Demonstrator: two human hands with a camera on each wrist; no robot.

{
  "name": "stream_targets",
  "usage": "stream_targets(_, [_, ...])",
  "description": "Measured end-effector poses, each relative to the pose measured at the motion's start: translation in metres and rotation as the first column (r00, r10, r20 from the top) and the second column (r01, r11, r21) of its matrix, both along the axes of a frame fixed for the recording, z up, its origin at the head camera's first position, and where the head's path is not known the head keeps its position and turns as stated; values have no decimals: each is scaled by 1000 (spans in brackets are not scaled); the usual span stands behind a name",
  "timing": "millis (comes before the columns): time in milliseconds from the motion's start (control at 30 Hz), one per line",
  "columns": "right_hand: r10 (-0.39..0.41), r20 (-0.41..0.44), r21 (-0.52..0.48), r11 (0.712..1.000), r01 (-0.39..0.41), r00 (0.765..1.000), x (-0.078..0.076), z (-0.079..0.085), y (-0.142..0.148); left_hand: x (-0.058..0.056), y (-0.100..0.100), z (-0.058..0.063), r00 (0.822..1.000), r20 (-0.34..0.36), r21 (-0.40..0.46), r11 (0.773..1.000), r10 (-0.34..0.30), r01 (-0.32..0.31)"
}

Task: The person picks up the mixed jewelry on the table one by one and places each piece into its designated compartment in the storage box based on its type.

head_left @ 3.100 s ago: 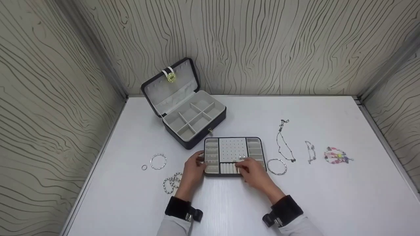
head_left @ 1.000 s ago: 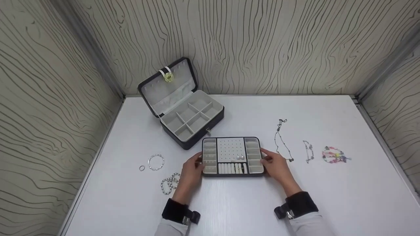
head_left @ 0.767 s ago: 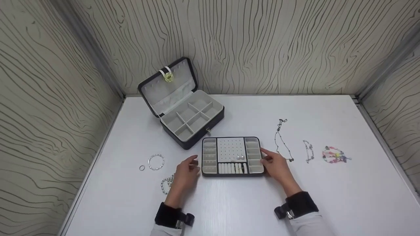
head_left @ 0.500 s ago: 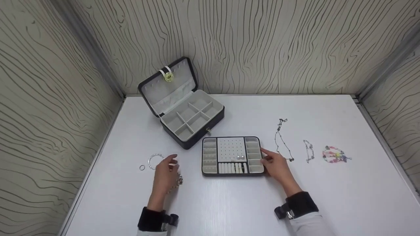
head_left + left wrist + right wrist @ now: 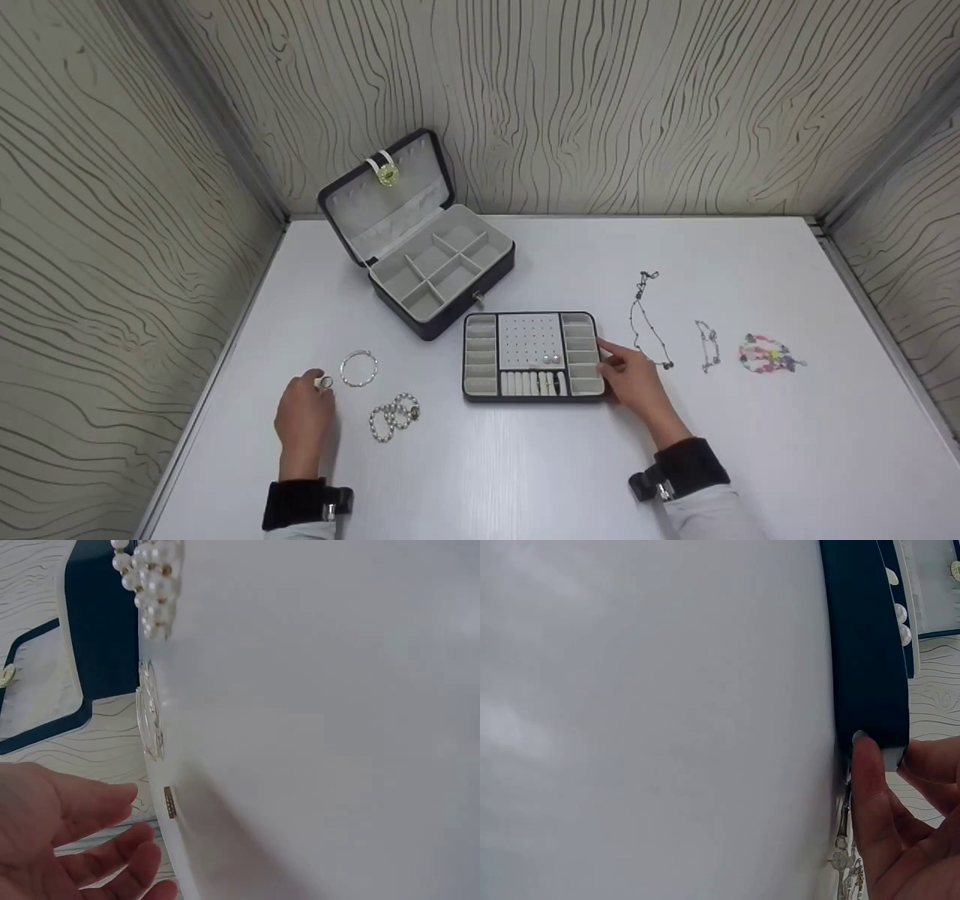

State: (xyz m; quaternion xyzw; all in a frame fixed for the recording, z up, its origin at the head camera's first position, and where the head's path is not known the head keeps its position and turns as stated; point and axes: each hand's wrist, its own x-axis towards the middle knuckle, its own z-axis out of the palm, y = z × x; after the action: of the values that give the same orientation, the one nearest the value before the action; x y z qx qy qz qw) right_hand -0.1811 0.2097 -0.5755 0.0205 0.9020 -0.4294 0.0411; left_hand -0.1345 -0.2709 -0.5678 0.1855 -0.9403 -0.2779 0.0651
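At the left of the table, my left hand [image 5: 304,412] is beside a small ring [image 5: 325,382]. In the left wrist view its fingers are loosely bent, and the ring [image 5: 170,802] stands just apart from the fingertips. My right hand [image 5: 634,382] grips the right edge of a dark-rimmed jewelry tray [image 5: 481,346], thumb on the near side wall in the right wrist view. Two pearl earrings [image 5: 551,359] sit on the tray's perforated panel, and dark-and-gold pieces [image 5: 553,384] show among the white ring rolls. A clear bracelet [image 5: 359,368] and a pearl string [image 5: 381,424] lie near the ring.
Behind the tray stands an open jewelry box [image 5: 442,262] with bare compartments, its lid leaning back. To the right lie a thin necklace [image 5: 649,330], a silvery bracelet [image 5: 707,346] and a colourful beaded bracelet [image 5: 769,356]. Patterned walls [image 5: 570,105] enclose the table.
My left hand has let go of the tray's left edge and moved left past the pearls to the ring. My right hand has gone from the ring rolls to the tray's right edge.
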Motion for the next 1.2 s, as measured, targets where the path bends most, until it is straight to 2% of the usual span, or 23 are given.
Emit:
stream_targets(167, [5,15,8,1000,-5,1000,-1,-1,1,-1,-6,-1,996,93,-1,1000,-13,13])
stream_targets(367, [12,24,-3,1000,-12,1000,0,0,1,-6,-4,-2,995,96,-14,1000,-21,23])
stream_targets(733, [25,18,-16,1000,-25,1000,0,0,0,-11,-5,-2,992,125,-63,998,12,-4])
stream_targets(1000, [23,-1,19,1000,-23,1000,0,0,1,-11,-3,-1,995,96,-78,997,-1,8])
stream_targets(1200, [16,2,16,1000,-16,1000,0,1,1,-11,-2,1,992,123,-79,997,-2,12])
